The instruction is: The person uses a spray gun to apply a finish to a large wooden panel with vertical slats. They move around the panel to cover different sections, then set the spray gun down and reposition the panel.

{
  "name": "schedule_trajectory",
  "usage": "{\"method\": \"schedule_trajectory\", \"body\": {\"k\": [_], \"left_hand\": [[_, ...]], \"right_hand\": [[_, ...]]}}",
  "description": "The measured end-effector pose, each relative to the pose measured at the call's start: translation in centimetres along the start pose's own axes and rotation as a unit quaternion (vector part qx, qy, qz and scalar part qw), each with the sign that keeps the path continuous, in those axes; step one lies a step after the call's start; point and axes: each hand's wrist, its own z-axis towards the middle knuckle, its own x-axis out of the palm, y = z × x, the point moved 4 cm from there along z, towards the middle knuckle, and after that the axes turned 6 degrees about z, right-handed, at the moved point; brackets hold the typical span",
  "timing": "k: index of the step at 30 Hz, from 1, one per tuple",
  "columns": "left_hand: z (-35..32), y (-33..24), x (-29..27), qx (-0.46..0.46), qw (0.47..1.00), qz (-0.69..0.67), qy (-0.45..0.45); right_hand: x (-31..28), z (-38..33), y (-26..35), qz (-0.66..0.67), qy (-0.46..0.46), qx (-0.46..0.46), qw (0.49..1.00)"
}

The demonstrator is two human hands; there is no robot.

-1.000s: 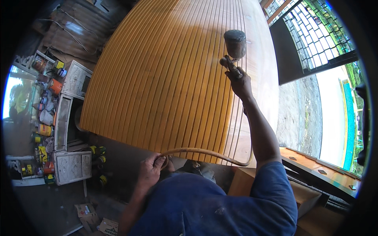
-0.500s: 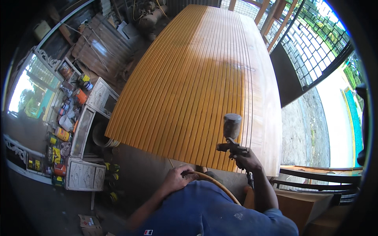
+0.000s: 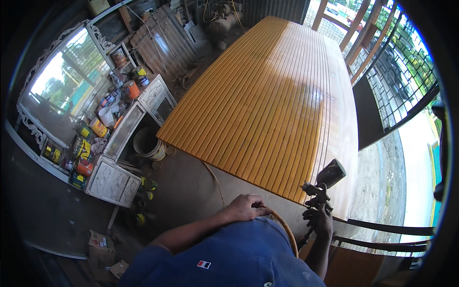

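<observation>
My right hand [image 3: 321, 222] is wrapped round a dark spray gun [image 3: 316, 192] at the near right corner of a large grooved wooden panel [image 3: 248, 112]. The gun's cup leans over to the right. On the panel, the left and middle are coated glossy orange-brown, while a strip along the right and far right is pale. My left hand [image 3: 244, 208], at my waist, is closed round a tan air hose [image 3: 286, 228]. The hose runs past my body toward the gun and also trails to the floor beyond my left hand.
At left, a carved white dresser [image 3: 114, 179] with a mirror [image 3: 67, 76] holds several paint cans. A white bucket [image 3: 149, 145] stands beside it. An air compressor [image 3: 225, 24] sits at the back. Metal grating [image 3: 406, 67] borders the right side, and cardboard [image 3: 101, 240] lies at lower left.
My view has turned, so the panel and dresser sit farther right. The spray gun has moved toward the panel's near edge and tilted, its cup going from upright to leaning right.
</observation>
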Motion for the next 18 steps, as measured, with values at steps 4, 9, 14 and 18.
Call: {"method": "schedule_trajectory", "body": {"k": [4, 9, 14, 18], "left_hand": [[0.3, -0.9, 2.1, -0.008, 0.999, -0.023, -0.022], [0.2, -3.4, 4.6, -0.015, 1.000, 0.023, -0.013], [0.4, -4.8, 8.0, -0.045, 0.998, 0.018, 0.029], [0.7, -6.6, 10.0, 0.062, 0.993, 0.090, 0.045]], "right_hand": [[-0.7, 0.4, 0.1, -0.011, 0.066, 0.027, 0.997], [-1.8, 0.1, 1.1, -0.104, 0.100, 0.027, 0.989], [-3.8, -1.1, 0.5, -0.104, 0.111, 0.029, 0.988], [-6.5, -1.9, 0.4, -0.095, 0.079, 0.026, 0.992]]}}
